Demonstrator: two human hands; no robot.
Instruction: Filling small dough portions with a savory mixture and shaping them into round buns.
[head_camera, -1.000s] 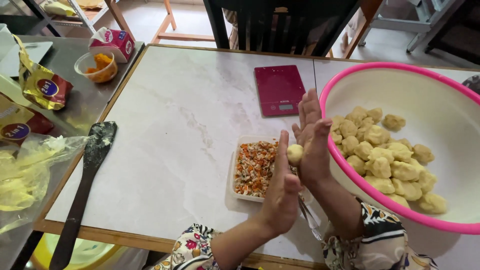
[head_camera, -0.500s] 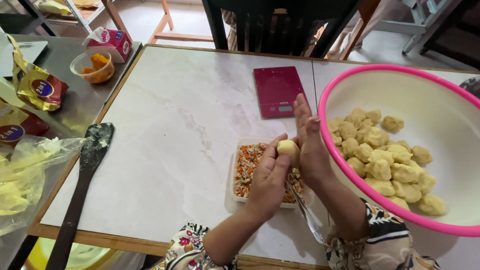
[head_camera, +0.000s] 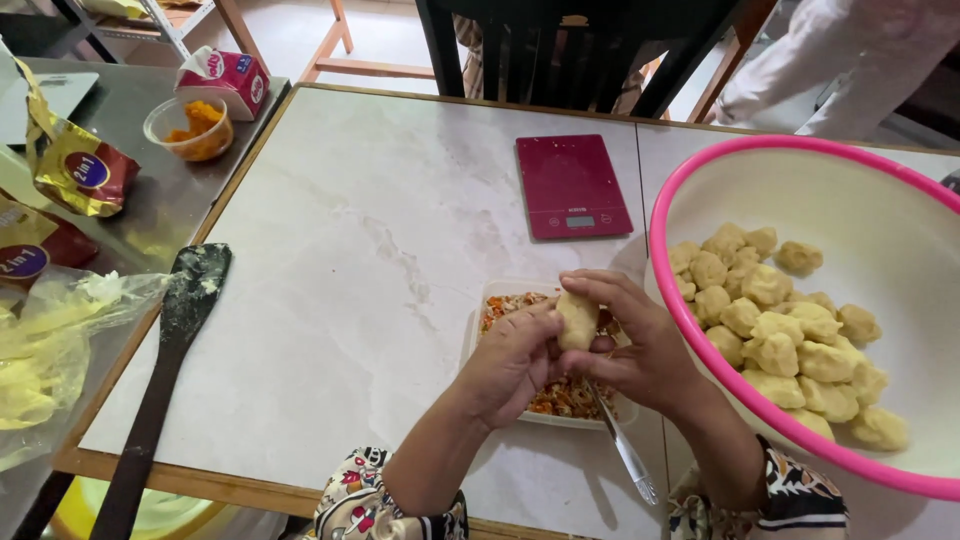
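While both hands meet above the clear container of chopped filling (head_camera: 560, 395), the left hand (head_camera: 515, 360) and the right hand (head_camera: 640, 350) close their fingers around one pale dough piece (head_camera: 578, 318), just beside the pink-rimmed bowl (head_camera: 700, 170) of dough balls (head_camera: 790, 330).

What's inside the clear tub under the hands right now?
The clear tub holds chopped orange and white filling, with a metal utensil sticking out. Both hands, left hand and right hand, and the dough piece cover its middle.

Gold sachets (head_camera: 75, 170), red carton (head_camera: 222, 78) (perhaps tissues) far left.
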